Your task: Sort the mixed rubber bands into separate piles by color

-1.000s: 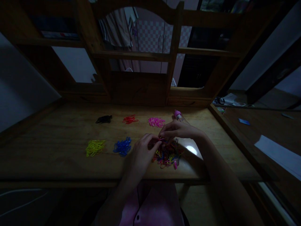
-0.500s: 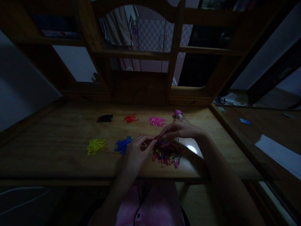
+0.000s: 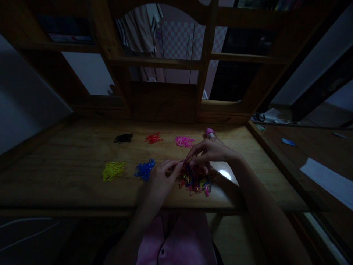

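Observation:
A heap of mixed coloured loops [image 3: 197, 184], thin and small like rubber bands, lies on the wooden desk [image 3: 68, 154]. My left hand [image 3: 162, 176] reaches in at the heap's left edge, thumb and forefinger pinched. From the right, my right hand [image 3: 208, 151] bends over the top of the heap, its fingertips almost meeting the left ones. A small pinkish loop seems to be caught between both sets of fingertips; details are too dark to make out. Close to my left hand sits a pile of blue loops [image 3: 143, 170], and beyond the hands a pile of pink loops [image 3: 184, 141].
Yellow loops [image 3: 113, 170], black loops [image 3: 123, 138] and red loops [image 3: 153, 138] lie in separate piles further left. Behind my right hand is a pink-capped bottle [image 3: 210, 133]. A wooden shelf frame [image 3: 162, 103] rises at the back; white paper [image 3: 328, 180] lies on the right-hand surface.
My fingertips have shifted slightly over the heap, and a pinkish loop shows between them where a dark one was. The separate piles look the same.

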A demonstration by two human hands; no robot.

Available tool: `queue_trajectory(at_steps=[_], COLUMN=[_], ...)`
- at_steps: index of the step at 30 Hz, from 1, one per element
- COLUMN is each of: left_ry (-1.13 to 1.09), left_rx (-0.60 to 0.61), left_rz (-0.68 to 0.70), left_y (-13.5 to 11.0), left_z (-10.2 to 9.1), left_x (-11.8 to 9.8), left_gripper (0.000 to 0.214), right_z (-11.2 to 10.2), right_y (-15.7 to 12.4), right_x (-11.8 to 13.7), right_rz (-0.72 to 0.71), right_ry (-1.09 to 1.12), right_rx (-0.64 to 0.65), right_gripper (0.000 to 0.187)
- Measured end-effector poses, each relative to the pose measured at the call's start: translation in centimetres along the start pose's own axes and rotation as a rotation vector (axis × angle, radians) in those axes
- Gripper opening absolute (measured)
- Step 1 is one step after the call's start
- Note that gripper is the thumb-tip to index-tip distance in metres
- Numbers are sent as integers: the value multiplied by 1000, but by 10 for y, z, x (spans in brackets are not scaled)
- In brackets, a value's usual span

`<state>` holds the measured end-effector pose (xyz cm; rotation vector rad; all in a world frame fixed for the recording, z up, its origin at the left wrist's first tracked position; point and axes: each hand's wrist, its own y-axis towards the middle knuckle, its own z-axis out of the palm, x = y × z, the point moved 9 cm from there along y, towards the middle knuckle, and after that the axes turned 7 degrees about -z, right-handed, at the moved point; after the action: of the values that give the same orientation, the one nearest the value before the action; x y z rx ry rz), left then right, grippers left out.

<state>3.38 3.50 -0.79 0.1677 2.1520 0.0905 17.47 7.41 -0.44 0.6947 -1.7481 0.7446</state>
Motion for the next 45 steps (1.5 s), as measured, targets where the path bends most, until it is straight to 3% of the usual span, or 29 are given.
queue_trajectory(at_steps=[10, 15, 17, 19, 23, 26, 28, 32, 36, 42, 45], left_ry=[-9, 61, 103, 166, 320, 382, 383, 353, 336, 310, 261], left_rx=[-9, -34, -83, -178, -322, -302, -193, 132, 174, 196, 407], left_rz=[17, 57, 100, 121, 4, -43, -9, 142, 187, 285, 504], left_y=[-1, -4, -8, -15, -27, -16, 6, 57, 92, 99, 81], left_z=[3, -2, -18, -46, -109, -131, -120, -65, -31, 2, 34], left_x=[-10, -11, -12, -8, 22, 37, 31, -8, -29, -31, -50], left_gripper=[21, 16, 16, 16, 19, 24, 27, 26, 29, 25, 21], right_z=[3, 9, 4, -8, -44, -64, -70, -73, -74, -83, -93], right_y=[10, 9, 9, 8, 2, -5, -9, -13, -19, -36, -50], right_x=[-2, 3, 5, 6, 10, 11, 9, 11, 18, 27, 25], right_rz=[-72, -89, -93, -96, -201, -251, -256, -285, -315, -410, -433], right_ry=[-43, -45, -85, -105, -143, -235, -264, -377, -490, -320, -167], right_rx=[-40, 6, -45, -168, -552, -799, -890, -932, -942, -1089, -1216], right_gripper=[31, 32, 30, 30, 29, 25, 23, 23, 23, 24, 23])
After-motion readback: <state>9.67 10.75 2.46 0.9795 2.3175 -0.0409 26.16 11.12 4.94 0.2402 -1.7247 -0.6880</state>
